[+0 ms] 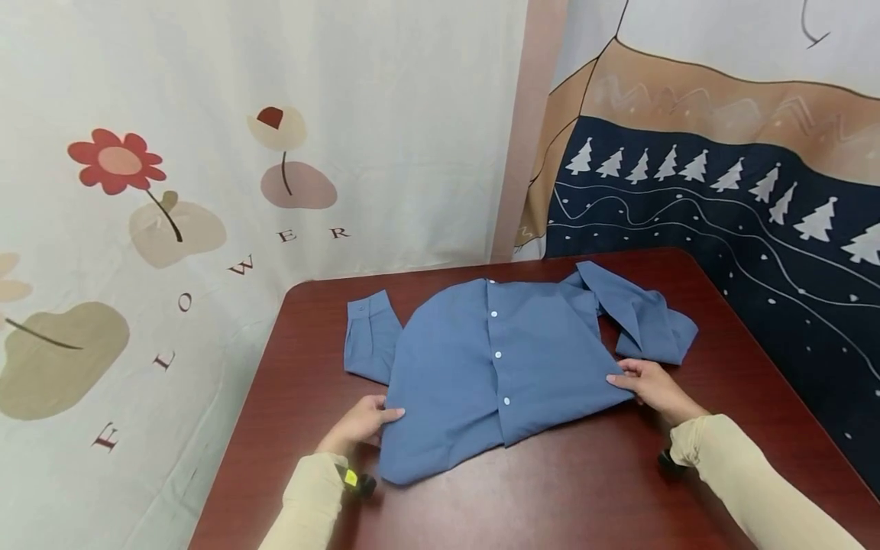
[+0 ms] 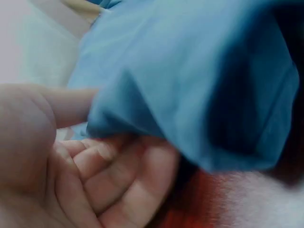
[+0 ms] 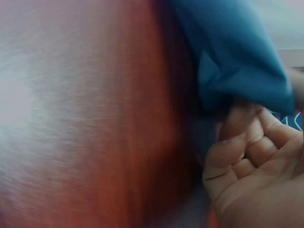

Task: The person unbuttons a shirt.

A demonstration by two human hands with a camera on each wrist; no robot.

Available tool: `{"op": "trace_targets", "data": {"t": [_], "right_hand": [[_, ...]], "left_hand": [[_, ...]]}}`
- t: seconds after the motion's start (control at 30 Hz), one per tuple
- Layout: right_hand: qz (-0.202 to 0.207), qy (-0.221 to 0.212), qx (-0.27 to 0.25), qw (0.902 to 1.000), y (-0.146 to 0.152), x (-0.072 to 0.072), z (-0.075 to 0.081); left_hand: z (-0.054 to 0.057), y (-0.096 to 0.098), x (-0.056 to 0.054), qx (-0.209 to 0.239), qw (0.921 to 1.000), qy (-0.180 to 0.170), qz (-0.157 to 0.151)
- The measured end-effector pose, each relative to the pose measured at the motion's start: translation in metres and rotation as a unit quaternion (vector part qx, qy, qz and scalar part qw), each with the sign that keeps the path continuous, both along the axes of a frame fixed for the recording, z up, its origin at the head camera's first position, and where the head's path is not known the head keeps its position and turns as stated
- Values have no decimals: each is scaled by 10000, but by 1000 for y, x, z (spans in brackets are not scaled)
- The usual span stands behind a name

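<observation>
A blue button-up shirt (image 1: 447, 359) lies on the dark red table, its button placket running down the middle and its lower part folded under. My left hand (image 1: 359, 422) pinches the shirt's left edge, thumb on top and fingers beneath. In the left wrist view the blue cloth (image 2: 156, 80) hangs between thumb and curled fingers, with an open fold beside them. At the lower right corner my right hand (image 1: 649, 386) pinches the fabric the same way. The right wrist view shows the cloth (image 3: 237, 61) above that hand's curled fingers.
One sleeve (image 1: 371, 340) with a buttoned cuff sticks out at the left; the other sleeve (image 1: 649, 317) lies bent at the right. The table (image 1: 550, 496) has rounded far corners. Behind it hang a flower-print curtain (image 1: 412, 153) and a dark tree-print cloth (image 1: 687, 206).
</observation>
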State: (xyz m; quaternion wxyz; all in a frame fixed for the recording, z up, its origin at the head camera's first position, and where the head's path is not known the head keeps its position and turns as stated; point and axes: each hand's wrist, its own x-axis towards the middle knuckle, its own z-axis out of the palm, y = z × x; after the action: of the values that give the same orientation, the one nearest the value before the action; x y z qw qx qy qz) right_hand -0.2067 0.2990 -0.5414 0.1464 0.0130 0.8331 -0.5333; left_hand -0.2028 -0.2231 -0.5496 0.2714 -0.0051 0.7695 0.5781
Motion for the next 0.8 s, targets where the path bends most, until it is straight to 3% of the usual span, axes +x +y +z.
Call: {"op": "trace_targets", "data": {"t": [0.17, 0.3, 0.43, 0.5, 0.57, 0.63, 0.7, 0.8], "right_hand": [[413, -104, 212, 9989, 3, 5, -4], [873, -90, 494, 9949, 7, 7, 0], [1188, 15, 1189, 9858, 7, 11, 4], [1047, 221, 1574, 9817, 5, 10, 6], [728, 394, 1788, 9804, 1, 6, 8], [308, 603, 1873, 9800, -4, -1, 6], [-13, 676, 1872, 9800, -11, -9, 3], [-75, 721, 1859, 9799, -21, -17, -5]], "left_hand": [[1, -2, 5, -532, 9980, 295, -176], [3, -6, 8, -1168, 9903, 612, -446], [9, -4, 13, -1617, 9798, 536, -1042], [11, -4, 11, -1620, 9794, 396, -1140], [12, -4, 5, -1602, 9827, 338, -871], [11, -1, -5, -1445, 9885, 362, -269], [7, 4, -15, -1288, 9895, 570, 318], [3, 15, -27, -1039, 9879, 871, 749]]}}
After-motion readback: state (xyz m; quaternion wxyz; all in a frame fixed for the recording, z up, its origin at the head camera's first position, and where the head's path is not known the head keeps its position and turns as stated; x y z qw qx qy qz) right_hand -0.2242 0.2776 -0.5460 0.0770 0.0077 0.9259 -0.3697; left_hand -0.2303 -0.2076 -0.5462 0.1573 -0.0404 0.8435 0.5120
